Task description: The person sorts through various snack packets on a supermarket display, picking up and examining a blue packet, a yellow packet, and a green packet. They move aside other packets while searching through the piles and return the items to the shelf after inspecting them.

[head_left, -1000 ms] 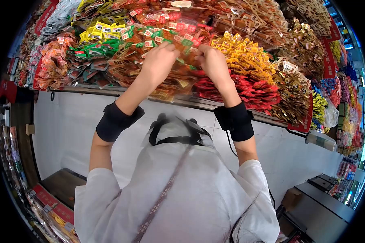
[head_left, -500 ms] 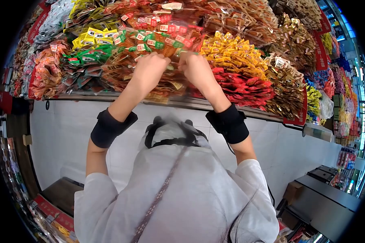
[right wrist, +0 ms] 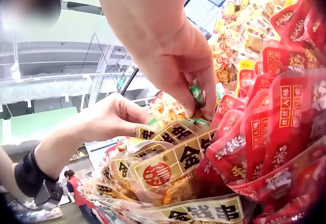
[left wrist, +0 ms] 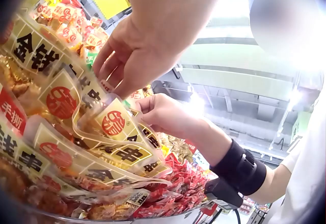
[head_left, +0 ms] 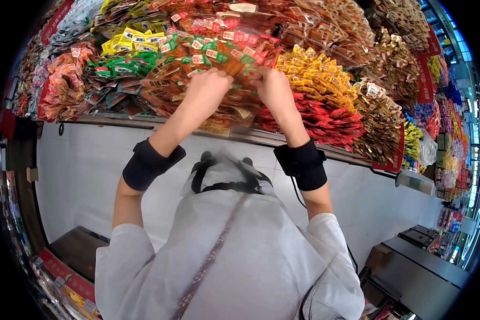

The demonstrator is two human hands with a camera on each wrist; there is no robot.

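Observation:
Both hands work among a heap of clear snack packets with green and red labels [head_left: 216,53]. My left hand [head_left: 208,90] has its fingers bent down onto a packet there. In the left wrist view a pale, red-printed edge shows at those fingertips [left wrist: 116,76]. To its right, my right hand [head_left: 276,90] pinches a small green-labelled packet [right wrist: 195,94] between thumb and fingers. Just below the hands, beige-labelled packets with large black characters [right wrist: 191,155] stand in overlapping rows. Much of what each hand grips is hidden behind the fingers.
Yellow packets [head_left: 317,72] and red packets [head_left: 325,120] fill the display right of the hands. Green packets [head_left: 124,66] and orange ones [head_left: 64,82] lie to the left. The display's front rail [head_left: 256,135] runs between the bins and the person's body.
Both hands have drawn back slightly toward the body over the packets. They came closer together half a second ago and are now a little farther apart. The head view has shifted slightly.

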